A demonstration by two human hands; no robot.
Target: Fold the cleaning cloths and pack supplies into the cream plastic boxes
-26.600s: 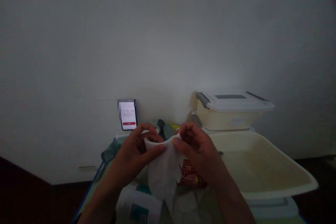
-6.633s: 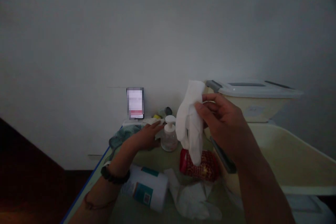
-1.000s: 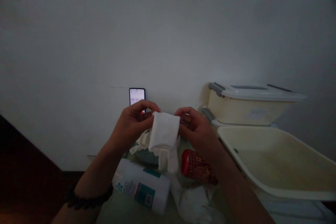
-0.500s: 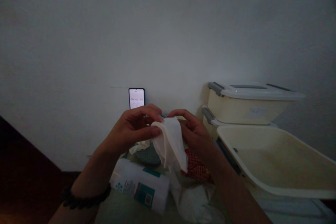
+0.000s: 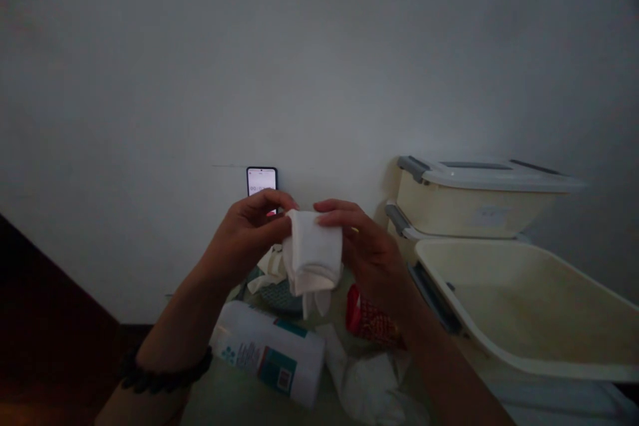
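Note:
A soft white cloth [image 5: 317, 243], folded into a small block, is held up in front of me between both hands. My left hand [image 5: 249, 229] pinches its upper left edge between thumb and fingers. The fingers of my right hand [image 5: 367, 249] are closed on its upper right side and lie partly over the top. Loose ends hang from its underside. Below it lie a white bottle [image 5: 279, 349] on its side, a red patterned packet [image 5: 372, 319] and a crumpled white cloth or tissue [image 5: 372, 383].
A phone [image 5: 262, 180] with a lit screen leans on the wall behind my left hand. A grey-green woven item [image 5: 279, 296] and a cream crumpled piece [image 5: 272, 266] lie beyond the bottle. At right stand a lidded storage box [image 5: 479, 203] and an open cream bin [image 5: 529, 356].
The white cloth has gone from a loose, drooping fold to a compact, squarer block facing me. Both hands stay on it and have shifted slightly.

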